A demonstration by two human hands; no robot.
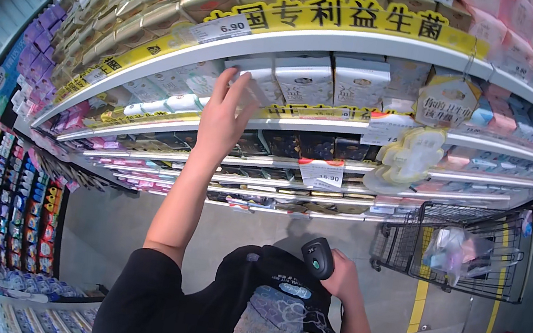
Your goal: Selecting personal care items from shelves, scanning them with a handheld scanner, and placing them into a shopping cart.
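A person in a black T-shirt (180, 313) reaches the left hand (220, 121) to a white carton (253, 86) at the front edge of a stocked store shelf (301, 122), fingers partly spread; from here I cannot tell whether they grip it. The right hand (341, 277) curls around a black barcode scanner (317, 258), well apart from the carton. The reach looks complete, but the carton seems not yet clear of the shelf.

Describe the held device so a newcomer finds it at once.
Start at the black shirt, bottom centre, then find the right hand beside it. That hand holds the black device; its rounded head with a greenish spot sets it apart from the shirt.
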